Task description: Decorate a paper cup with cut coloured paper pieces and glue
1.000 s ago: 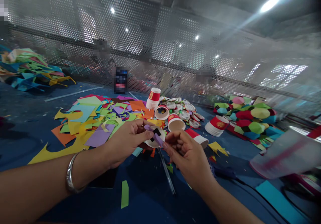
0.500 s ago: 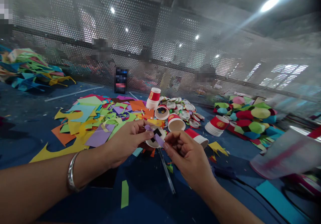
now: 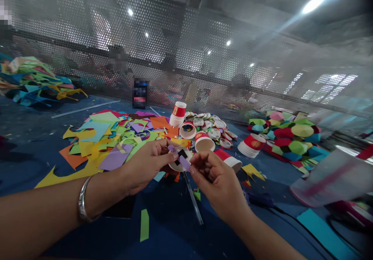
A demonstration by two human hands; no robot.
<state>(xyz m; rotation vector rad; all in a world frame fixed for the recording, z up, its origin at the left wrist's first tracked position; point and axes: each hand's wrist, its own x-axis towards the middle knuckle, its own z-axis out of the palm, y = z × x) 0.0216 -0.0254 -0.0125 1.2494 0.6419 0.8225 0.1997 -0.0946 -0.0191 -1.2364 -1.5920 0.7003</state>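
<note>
Between my hands is a small white paper-cup bottom (image 3: 175, 168), with black paper pieces (image 3: 182, 153) and a purple paper strip (image 3: 184, 163) lying across it. My left hand (image 3: 148, 163) pinches the cup bottom at its left side, thumb on top. My right hand (image 3: 220, 180) is closed, thumb and forefinger at the lower right end of the purple strip. A clear-barrelled pen (image 3: 194, 199) lies on the table just below them. Partly behind the right hand, a red and white paper cup (image 3: 229, 159) lies on its side.
Coloured paper scraps (image 3: 113, 135) spread on the left. Behind are stacked paper cups (image 3: 177, 114) and a heap of cut cup bottoms (image 3: 214, 126). A phone (image 3: 140, 93) stands by the perforated screen (image 3: 163, 30). A translucent tumbler (image 3: 329, 174) and a cable (image 3: 303, 223) lie right.
Almost nothing differs. Both hands keep the same hold on the cup bottom and purple strip, and the view has shifted very slightly.
</note>
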